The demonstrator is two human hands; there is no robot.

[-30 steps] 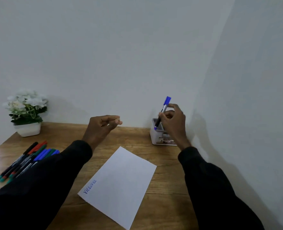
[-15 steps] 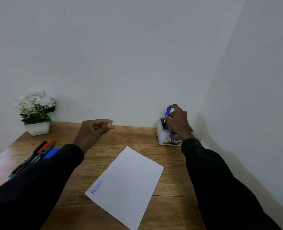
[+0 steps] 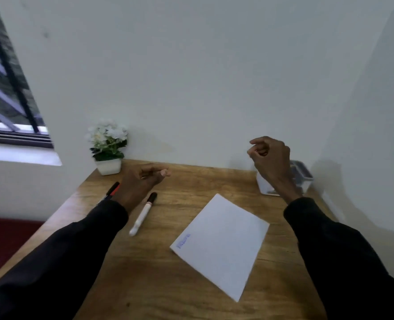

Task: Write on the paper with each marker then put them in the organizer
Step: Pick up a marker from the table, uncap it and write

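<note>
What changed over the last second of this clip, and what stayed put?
The right hand lowered the blue marker into the white desk organizer, let go and lifted away empty. The left hand dropped toward the loose markers. The white paper sheet with blue writing stayed put; the camera turned left.

I'm seeing a grained wood counter [image 3: 191, 285] with a matt finish, a smooth matt paper sheet [image 3: 223, 245], a white plastic-looking marker [image 3: 142, 214], a translucent plastic organizer [image 3: 303, 179], and dark matt cloth sleeves [image 3: 59, 257].
</note>
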